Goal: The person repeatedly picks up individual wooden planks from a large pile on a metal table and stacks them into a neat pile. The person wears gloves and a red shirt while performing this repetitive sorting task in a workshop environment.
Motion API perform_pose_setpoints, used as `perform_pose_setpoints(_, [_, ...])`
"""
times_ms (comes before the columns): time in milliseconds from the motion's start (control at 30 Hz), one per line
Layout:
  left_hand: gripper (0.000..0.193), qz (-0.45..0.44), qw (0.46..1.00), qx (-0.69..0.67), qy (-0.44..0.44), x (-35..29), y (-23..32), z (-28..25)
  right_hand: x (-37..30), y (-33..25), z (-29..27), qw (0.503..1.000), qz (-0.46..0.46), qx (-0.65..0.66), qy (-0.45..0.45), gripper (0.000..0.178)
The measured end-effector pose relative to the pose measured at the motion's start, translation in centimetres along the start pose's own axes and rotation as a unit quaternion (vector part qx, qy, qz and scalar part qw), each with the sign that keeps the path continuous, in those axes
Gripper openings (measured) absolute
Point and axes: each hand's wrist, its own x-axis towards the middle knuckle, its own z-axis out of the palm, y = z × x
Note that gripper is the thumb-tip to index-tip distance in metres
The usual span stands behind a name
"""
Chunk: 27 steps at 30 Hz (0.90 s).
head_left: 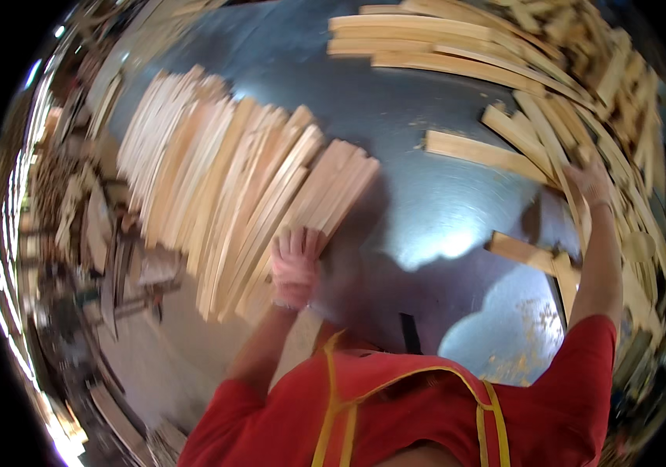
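A row of pale wooden strips [228,171] lies side by side on a grey metal table [302,86] at the left. My left hand [296,266] rests on the near end of its rightmost strips, fingers laid over the wood. At the right, my right hand [591,184] is closed around a long wooden strip [545,140] at the edge of a loose heap; its fingertips are blurred and partly hidden. A short strip [479,156] and another short piece [521,251] lie close to that hand.
Long boards [426,39] are stacked at the far side. A jumbled heap of wood [621,86] curves along the right. Sawdust [531,335] is scattered near the table's near right edge. Wood scraps [88,210] stand off to the left.
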Motion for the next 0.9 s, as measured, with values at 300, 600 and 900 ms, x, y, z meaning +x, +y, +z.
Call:
perform_pose_setpoints(300, [0.078,-0.074,0.996,-0.022,-0.047,0.3,-2.3,-3.3,-12.9,-9.9,3.1,0.993,-0.116,0.001,0.002,0.103])
perform_pose_setpoints(600, [0.076,0.047,0.989,-0.136,-0.040,-5.5,-1.9,-2.2,-24.4,-20.0,-2.3,0.988,-0.017,0.011,-0.152,0.062])
perform_pose_setpoints(900, [0.081,0.097,0.987,-0.128,-0.022,-7.7,-3.3,-1.1,-38.4,-41.3,2.9,0.801,0.025,0.489,-0.344,0.071])
